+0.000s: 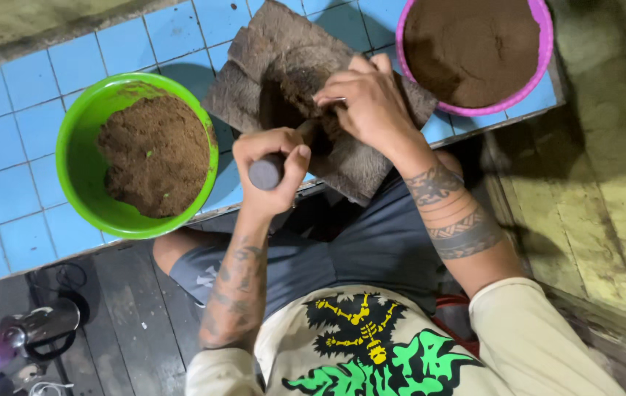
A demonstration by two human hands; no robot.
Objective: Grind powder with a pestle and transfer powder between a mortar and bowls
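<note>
My left hand is closed around the dark grey handle of a tool whose far end reaches onto a rough brown slab lying on the blue tiled counter. My right hand rests on the slab with fingers curled over a dark clump of brown material and the tool's tip; a thin metal piece shows between the fingers. A green bowl of coarse brown powder stands left of the slab. A pink bowl of finer brown powder stands at the upper right.
The counter edge runs diagonally just in front of my knees. A dark wooden floor lies below, with a metal kettle and small bottles at the lower left. A yellowish worn wooden surface fills the right side.
</note>
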